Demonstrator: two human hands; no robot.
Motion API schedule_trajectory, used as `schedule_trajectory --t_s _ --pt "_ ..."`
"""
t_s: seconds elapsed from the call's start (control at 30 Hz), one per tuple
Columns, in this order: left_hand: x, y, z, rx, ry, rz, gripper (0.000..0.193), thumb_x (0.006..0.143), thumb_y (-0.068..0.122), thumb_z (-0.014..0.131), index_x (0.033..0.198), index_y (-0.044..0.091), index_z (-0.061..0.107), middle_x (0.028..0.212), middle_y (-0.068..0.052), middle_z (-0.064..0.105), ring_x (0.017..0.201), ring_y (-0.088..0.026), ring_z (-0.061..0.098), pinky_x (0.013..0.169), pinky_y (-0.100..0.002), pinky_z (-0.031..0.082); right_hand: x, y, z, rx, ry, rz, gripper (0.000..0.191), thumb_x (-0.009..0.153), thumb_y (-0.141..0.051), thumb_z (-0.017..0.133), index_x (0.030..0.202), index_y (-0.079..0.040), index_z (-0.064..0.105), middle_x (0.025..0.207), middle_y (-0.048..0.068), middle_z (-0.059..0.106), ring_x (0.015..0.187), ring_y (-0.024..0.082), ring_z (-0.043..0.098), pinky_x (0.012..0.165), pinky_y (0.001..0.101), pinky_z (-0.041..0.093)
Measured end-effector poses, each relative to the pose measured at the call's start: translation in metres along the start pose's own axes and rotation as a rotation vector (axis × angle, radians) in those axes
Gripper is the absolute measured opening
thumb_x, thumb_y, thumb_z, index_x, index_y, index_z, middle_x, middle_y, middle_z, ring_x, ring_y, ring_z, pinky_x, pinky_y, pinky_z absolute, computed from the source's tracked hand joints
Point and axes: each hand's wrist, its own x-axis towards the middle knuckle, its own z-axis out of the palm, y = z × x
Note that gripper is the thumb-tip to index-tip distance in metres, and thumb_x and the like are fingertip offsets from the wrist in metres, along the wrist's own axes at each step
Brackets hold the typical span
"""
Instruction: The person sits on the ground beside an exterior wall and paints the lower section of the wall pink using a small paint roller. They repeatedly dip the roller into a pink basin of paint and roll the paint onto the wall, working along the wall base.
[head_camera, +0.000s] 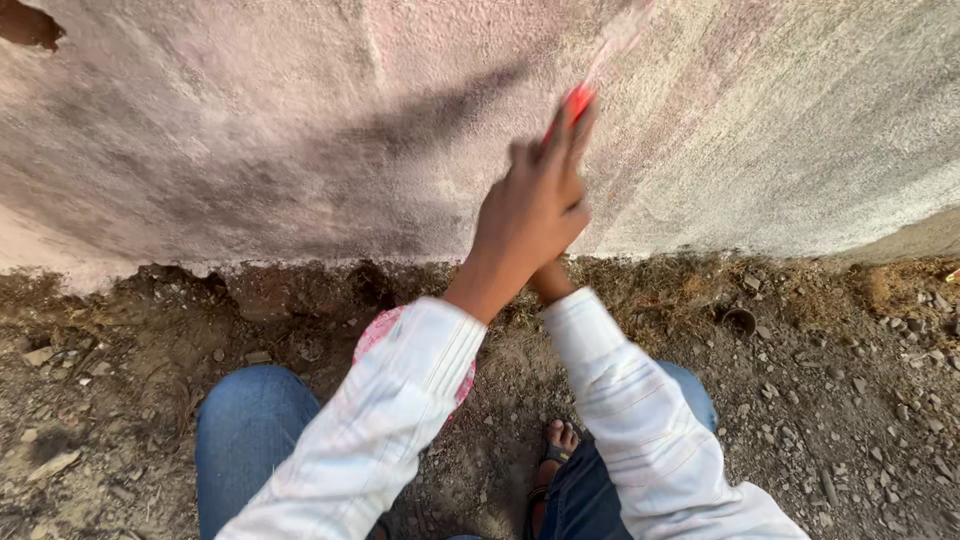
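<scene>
White striped sleeves (400, 400), blue jeans (245, 430), sandal (548, 470)

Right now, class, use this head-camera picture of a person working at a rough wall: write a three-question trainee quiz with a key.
1. True or false: the left hand grips a red-handled tool against the wall.
2. What covers the ground below the wall? A) tiles B) soil and stones C) grass
3. What colour are the person's sleeves?

Key: 1 true, and the right hand is mostly hidden behind the left; 2 B; 3 white.
</scene>
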Motion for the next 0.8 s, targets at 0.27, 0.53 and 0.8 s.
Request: schedule_trajectory --t_s 0.27,0.53,0.8 --pt "-0.036 -0.020 0.016 -0.066 -0.030 -0.062 0.123 0.083 0.027 0.084 0.160 0.030 -0.011 0.130 -0.034 0.047 0.074 -0.031 0.068 0.055 -0.035 0.063 -0.050 0.021 0.035 0.096 0.031 0.086 0.045 0.111 -0.021 0.053 0.150 -0.007 0.038 0.132 0.009 0.051 0.114 0.018 0.055 0.095 0.0333 0.053" --pt "0.048 0.039 0.036 -0.164 0.001 0.041 0.123 0.083 0.034 0.083 0.159 0.028 -0.014 0.126 -0.030 0.051 0.065 -0.024 0.068 0.055 -0.032 0.062 0.010 0.019 -0.086 0.034 0.114 0.053 0.043 0.111 -0.021 0.052 0.149 -0.006 0.039 0.130 0.007 0.051 0.116 0.017 0.055 0.099 0.0336 0.053" --pt "-0.039 0.007 0.089 -0.319 -0.038 -0.153 0.117 0.085 0.028 0.078 0.162 0.026 -0.009 0.129 -0.032 0.047 0.076 -0.036 0.069 0.060 -0.037 0.064 -0.111 0.076 -0.035 0.130 0.146 0.289 0.038 0.110 -0.022 0.054 0.143 -0.006 0.044 0.119 0.006 0.053 0.107 0.016 0.057 0.091 0.0333 0.057"
